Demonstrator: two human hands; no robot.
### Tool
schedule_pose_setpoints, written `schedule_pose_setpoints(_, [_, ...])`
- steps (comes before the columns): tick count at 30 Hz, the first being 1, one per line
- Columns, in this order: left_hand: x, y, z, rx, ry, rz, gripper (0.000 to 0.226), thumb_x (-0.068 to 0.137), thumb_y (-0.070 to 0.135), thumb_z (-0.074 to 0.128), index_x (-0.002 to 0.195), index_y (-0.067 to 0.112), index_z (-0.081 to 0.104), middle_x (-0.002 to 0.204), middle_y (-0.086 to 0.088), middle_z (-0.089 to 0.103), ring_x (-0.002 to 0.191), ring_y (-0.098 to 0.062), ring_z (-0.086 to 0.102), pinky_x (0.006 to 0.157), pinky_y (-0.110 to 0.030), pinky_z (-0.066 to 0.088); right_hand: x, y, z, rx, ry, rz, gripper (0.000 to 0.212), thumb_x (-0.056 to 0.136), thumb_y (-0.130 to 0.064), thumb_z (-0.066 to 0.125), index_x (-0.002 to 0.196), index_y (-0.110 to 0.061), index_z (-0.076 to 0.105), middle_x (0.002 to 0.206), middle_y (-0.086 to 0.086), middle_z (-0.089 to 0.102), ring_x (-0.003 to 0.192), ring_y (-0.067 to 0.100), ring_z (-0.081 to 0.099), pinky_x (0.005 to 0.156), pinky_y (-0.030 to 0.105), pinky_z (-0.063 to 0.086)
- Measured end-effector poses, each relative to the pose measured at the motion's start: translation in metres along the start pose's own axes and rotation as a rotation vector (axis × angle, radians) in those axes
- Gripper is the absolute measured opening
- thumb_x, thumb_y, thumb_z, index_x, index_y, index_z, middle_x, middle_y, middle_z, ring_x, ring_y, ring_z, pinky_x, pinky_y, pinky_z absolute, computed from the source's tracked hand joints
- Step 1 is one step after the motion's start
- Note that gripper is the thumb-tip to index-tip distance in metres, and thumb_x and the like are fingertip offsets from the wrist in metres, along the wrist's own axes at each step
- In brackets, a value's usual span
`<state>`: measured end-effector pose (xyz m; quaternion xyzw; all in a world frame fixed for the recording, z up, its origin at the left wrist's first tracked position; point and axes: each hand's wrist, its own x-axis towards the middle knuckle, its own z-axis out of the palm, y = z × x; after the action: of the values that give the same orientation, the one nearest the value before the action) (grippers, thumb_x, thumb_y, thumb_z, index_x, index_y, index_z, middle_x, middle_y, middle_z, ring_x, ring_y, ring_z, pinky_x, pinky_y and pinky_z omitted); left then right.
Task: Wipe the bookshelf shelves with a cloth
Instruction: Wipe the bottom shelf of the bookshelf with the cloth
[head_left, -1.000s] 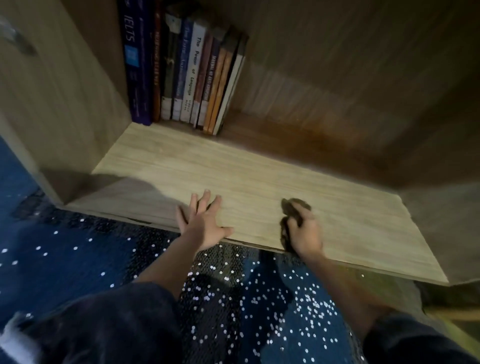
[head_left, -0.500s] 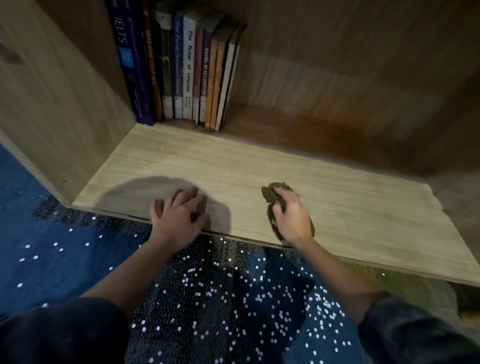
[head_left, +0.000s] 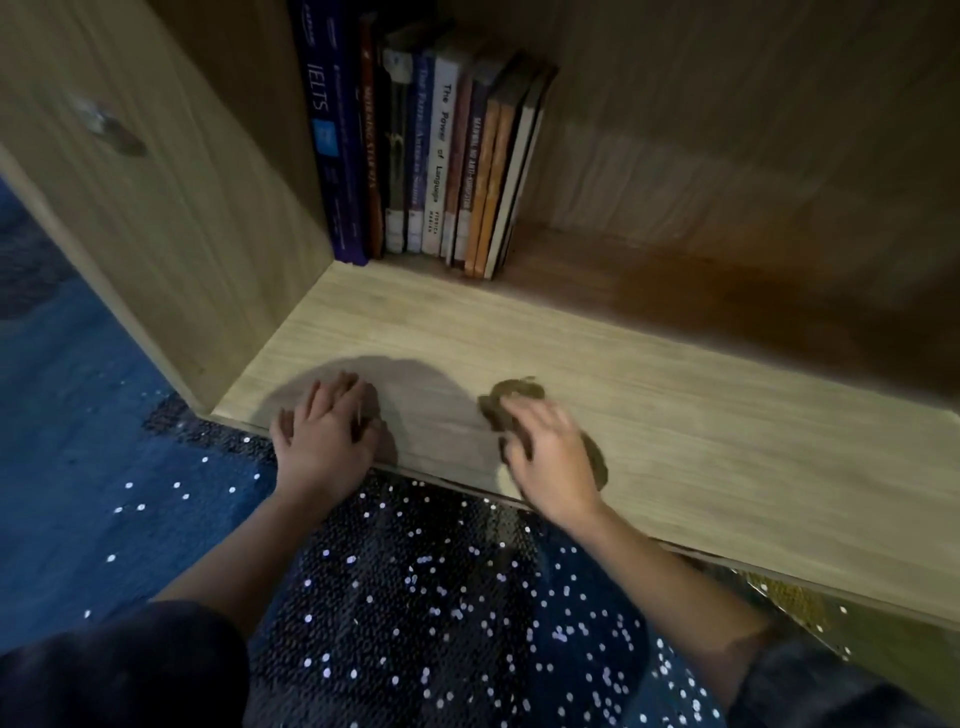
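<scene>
A small dark brown cloth (head_left: 514, 392) lies bunched on the light wooden shelf (head_left: 701, 431), near its front edge. My right hand (head_left: 550, 457) lies on top of the cloth with fingers spread and presses it onto the board; the hand is motion-blurred. Cloth shows beyond the fingertips and to the right of the palm. To the left, my left hand (head_left: 327, 436) rests on the shelf's front edge with bent fingers and holds nothing. It casts a dark shadow on the wood.
A row of upright books (head_left: 431, 156) stands at the back left of the shelf, against the left side panel (head_left: 171, 234). The back right of the shelf is in shadow. Below the shelf is a blue carpet (head_left: 67, 493) and dark sequinned fabric (head_left: 415, 597).
My right hand and the cloth slid left along the shelf front. My left hand's fingers went from flat and spread to bent, and it shifted left.
</scene>
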<state>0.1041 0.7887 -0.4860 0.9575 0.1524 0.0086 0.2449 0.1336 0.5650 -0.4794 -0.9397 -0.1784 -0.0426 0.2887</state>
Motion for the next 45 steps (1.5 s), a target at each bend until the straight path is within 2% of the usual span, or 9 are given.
schedule_pose_setpoints(4, [0.020, -0.017, -0.011, 0.009, 0.025, -0.107, 0.058, 0.094, 0.043, 0.044, 0.147, 0.030, 0.025, 0.158, 0.007, 0.007, 0.145, -0.015, -0.001, 0.113, -0.047, -0.006, 0.005, -0.010, 0.023, 0.025, -0.171, -0.276, 0.040, 0.091, -0.024, 0.044, 0.130, -0.018, 0.052, 0.132, -0.002, 0.054, 0.125, 0.016, 0.048, 0.110, 0.038, 0.031])
schedule_pose_setpoints(11, [0.026, -0.033, -0.005, 0.063, -0.043, -0.158, 0.070, 0.090, 0.061, 0.031, 0.149, 0.034, 0.007, 0.158, 0.006, 0.001, 0.144, -0.018, -0.008, 0.111, -0.049, -0.014, 0.124, 0.031, 0.026, -0.160, 0.017, 0.036, 0.045, 0.091, -0.021, 0.051, 0.134, -0.009, 0.044, 0.131, 0.012, 0.050, 0.121, 0.029, 0.040, 0.104, 0.034, 0.030])
schedule_pose_setpoints(20, [0.028, -0.036, -0.001, 0.066, -0.035, -0.153, 0.070, 0.090, 0.063, 0.029, 0.149, 0.036, 0.003, 0.157, 0.011, -0.003, 0.143, -0.014, -0.015, 0.111, -0.047, -0.014, 0.208, -0.072, 0.103, -0.050, -0.118, -0.215, 0.041, 0.090, -0.015, 0.049, 0.131, -0.014, 0.050, 0.133, 0.007, 0.052, 0.122, 0.025, 0.043, 0.100, 0.028, 0.031])
schedule_pose_setpoints(25, [0.029, -0.041, -0.010, -0.076, -0.039, -0.119, 0.063, 0.092, 0.054, 0.041, 0.147, 0.034, 0.020, 0.156, 0.011, 0.010, 0.143, -0.009, -0.005, 0.111, -0.040, -0.013, 0.179, -0.091, 0.102, 0.101, -0.266, -0.366, 0.035, 0.084, -0.005, 0.056, 0.118, -0.012, 0.062, 0.128, 0.006, 0.058, 0.123, 0.022, 0.046, 0.106, 0.026, 0.030])
schedule_pose_setpoints(31, [-0.002, -0.041, -0.035, -0.495, 0.289, -0.135, 0.035, 0.093, 0.004, 0.047, 0.127, 0.007, 0.057, 0.126, -0.007, 0.055, 0.115, -0.021, 0.051, 0.098, -0.030, 0.039, 0.093, -0.089, 0.075, 0.169, -0.439, -0.422, 0.033, 0.084, -0.002, 0.055, 0.113, -0.013, 0.066, 0.130, 0.000, 0.057, 0.122, 0.016, 0.046, 0.106, 0.023, 0.023])
schedule_pose_setpoints(35, [-0.023, -0.043, -0.032, -0.162, 0.119, -0.042, 0.042, 0.092, 0.015, 0.048, 0.134, 0.015, 0.051, 0.138, -0.003, 0.048, 0.127, -0.025, 0.042, 0.107, -0.038, 0.031, 0.023, -0.078, 0.058, 0.152, -0.503, -0.457, 0.032, 0.084, -0.003, 0.055, 0.112, -0.015, 0.066, 0.125, -0.002, 0.061, 0.114, 0.005, 0.047, 0.102, 0.017, 0.021])
schedule_pose_setpoints(38, [-0.036, -0.039, -0.031, -0.001, 0.044, 0.031, 0.044, 0.096, 0.022, 0.043, 0.140, 0.024, 0.041, 0.145, 0.007, 0.038, 0.134, -0.018, 0.030, 0.112, -0.037, 0.014, -0.028, -0.052, 0.044, 0.126, -0.691, -0.367, 0.029, 0.089, -0.005, 0.053, 0.111, -0.019, 0.065, 0.116, 0.000, 0.064, 0.099, 0.006, 0.058, 0.095, 0.024, 0.044])
schedule_pose_setpoints(41, [-0.043, -0.032, -0.030, 0.072, 0.028, 0.097, 0.045, 0.098, 0.024, 0.039, 0.142, 0.028, 0.036, 0.148, 0.008, 0.033, 0.136, -0.017, 0.026, 0.112, -0.038, 0.011, -0.042, -0.038, 0.015, 0.335, -0.508, -0.141, 0.038, 0.090, -0.002, 0.052, 0.101, -0.037, 0.061, 0.107, -0.005, 0.065, 0.063, 0.003, 0.061, 0.061, 0.027, 0.053])
schedule_pose_setpoints(45, [-0.046, -0.012, -0.025, 0.110, -0.060, 0.228, 0.046, 0.097, 0.022, 0.039, 0.143, 0.028, 0.034, 0.151, 0.007, 0.028, 0.138, -0.018, 0.024, 0.114, -0.041, 0.012, -0.021, -0.039, -0.013, 0.363, -0.124, -0.085, 0.038, 0.087, 0.000, 0.055, 0.105, -0.034, 0.061, 0.108, -0.008, 0.062, 0.072, -0.005, 0.054, 0.064, 0.010, 0.043])
